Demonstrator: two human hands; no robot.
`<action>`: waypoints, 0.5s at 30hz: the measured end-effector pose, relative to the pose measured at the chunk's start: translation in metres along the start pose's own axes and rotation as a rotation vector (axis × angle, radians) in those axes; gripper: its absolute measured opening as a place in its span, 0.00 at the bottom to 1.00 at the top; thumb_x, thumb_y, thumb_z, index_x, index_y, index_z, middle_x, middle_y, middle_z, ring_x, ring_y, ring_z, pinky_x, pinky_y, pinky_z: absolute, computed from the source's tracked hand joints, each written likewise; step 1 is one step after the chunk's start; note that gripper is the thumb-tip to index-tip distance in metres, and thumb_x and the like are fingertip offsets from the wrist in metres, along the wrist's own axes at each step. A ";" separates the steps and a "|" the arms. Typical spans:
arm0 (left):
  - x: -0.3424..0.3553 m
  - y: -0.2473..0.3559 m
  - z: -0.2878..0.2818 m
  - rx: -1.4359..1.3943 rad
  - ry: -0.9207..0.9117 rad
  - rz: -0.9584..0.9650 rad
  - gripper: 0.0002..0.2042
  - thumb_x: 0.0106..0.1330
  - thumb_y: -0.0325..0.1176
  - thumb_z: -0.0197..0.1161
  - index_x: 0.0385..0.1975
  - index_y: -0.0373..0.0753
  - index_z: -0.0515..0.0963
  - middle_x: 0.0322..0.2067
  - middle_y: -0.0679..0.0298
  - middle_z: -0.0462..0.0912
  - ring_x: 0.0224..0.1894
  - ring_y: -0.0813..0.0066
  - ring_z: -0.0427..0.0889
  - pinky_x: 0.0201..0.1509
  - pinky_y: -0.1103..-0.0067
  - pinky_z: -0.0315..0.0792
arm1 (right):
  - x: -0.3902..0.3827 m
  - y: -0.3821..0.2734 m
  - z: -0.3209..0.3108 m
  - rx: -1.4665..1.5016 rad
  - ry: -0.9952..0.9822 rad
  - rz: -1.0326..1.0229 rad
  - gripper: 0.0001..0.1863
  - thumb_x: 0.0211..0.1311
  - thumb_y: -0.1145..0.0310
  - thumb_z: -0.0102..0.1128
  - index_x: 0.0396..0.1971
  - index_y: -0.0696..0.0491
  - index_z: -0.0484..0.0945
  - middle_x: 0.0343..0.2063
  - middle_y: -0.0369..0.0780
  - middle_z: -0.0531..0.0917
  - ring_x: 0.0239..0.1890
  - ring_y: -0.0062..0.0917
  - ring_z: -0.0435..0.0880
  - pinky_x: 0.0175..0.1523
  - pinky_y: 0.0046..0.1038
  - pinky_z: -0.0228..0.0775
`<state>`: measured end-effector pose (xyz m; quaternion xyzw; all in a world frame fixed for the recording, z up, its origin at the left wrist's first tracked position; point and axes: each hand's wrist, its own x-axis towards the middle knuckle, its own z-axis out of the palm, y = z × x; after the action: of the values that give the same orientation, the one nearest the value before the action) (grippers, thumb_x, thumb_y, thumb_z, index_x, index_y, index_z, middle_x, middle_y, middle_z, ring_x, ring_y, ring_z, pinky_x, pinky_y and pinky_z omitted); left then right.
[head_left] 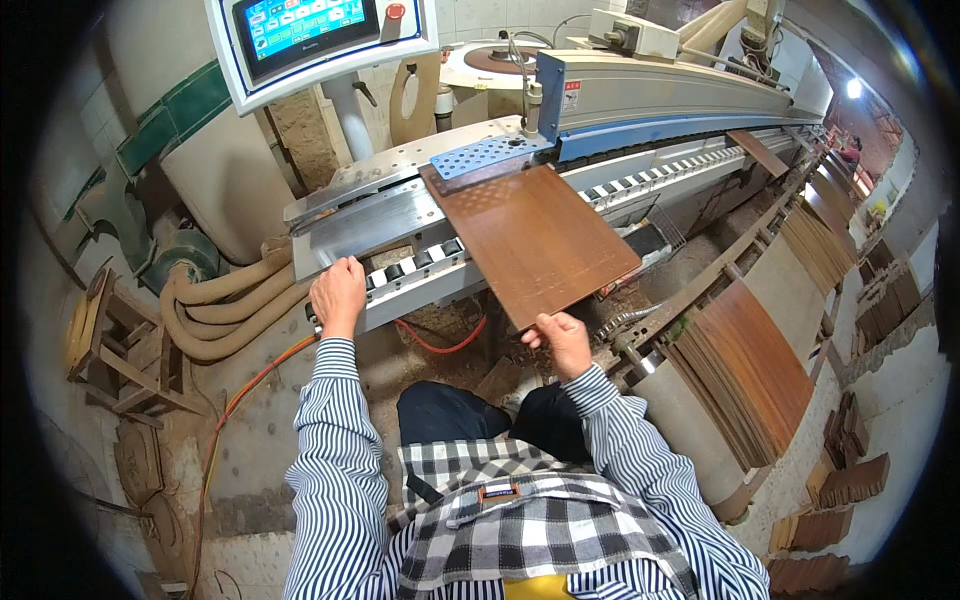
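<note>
"Where's the brown panel (545,235) from where you're steering?"

"I see it lying across the black-and-white track (415,263), its far end at the blue perforated plate (490,157), its near edge overhanging."

"And your fingers?"

"My right hand (566,346) pinches that near edge by its left corner. My left hand (340,294) is beside the metal surface (372,222), 4 fingers curled; whether they grip anything, I can't tell."

"On your right?"

"1 stack of brown boards (762,352), well apart from the panel."
</note>
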<state>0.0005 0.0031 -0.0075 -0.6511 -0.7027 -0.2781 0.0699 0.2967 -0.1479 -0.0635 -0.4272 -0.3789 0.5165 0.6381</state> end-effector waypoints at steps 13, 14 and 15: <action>0.002 0.003 0.000 0.053 -0.099 0.005 0.20 0.63 0.45 0.41 0.29 0.38 0.79 0.29 0.50 0.79 0.34 0.49 0.78 0.37 0.60 0.70 | -0.005 -0.046 -0.097 0.133 0.413 -0.036 0.17 0.61 0.55 0.52 0.36 0.54 0.75 0.22 0.34 0.80 0.19 0.12 0.73 0.25 0.13 0.64; 0.002 0.004 0.000 0.034 -0.089 0.005 0.20 0.63 0.45 0.41 0.29 0.38 0.78 0.29 0.49 0.79 0.33 0.48 0.77 0.37 0.60 0.69 | -0.023 -0.050 -0.113 0.165 0.418 -0.036 0.16 0.61 0.57 0.52 0.40 0.54 0.75 0.22 0.35 0.80 0.19 0.12 0.73 0.24 0.13 0.64; 0.001 0.002 0.000 0.031 -0.068 0.015 0.21 0.63 0.46 0.41 0.28 0.38 0.78 0.29 0.49 0.79 0.33 0.48 0.77 0.37 0.59 0.69 | -0.042 -0.054 -0.128 0.062 0.491 -0.087 0.16 0.62 0.59 0.51 0.42 0.54 0.74 0.22 0.35 0.80 0.19 0.12 0.74 0.24 0.13 0.65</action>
<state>0.0028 0.0039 -0.0068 -0.6641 -0.7041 -0.2444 0.0581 0.4254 -0.2147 -0.0597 -0.5036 -0.2145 0.3805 0.7454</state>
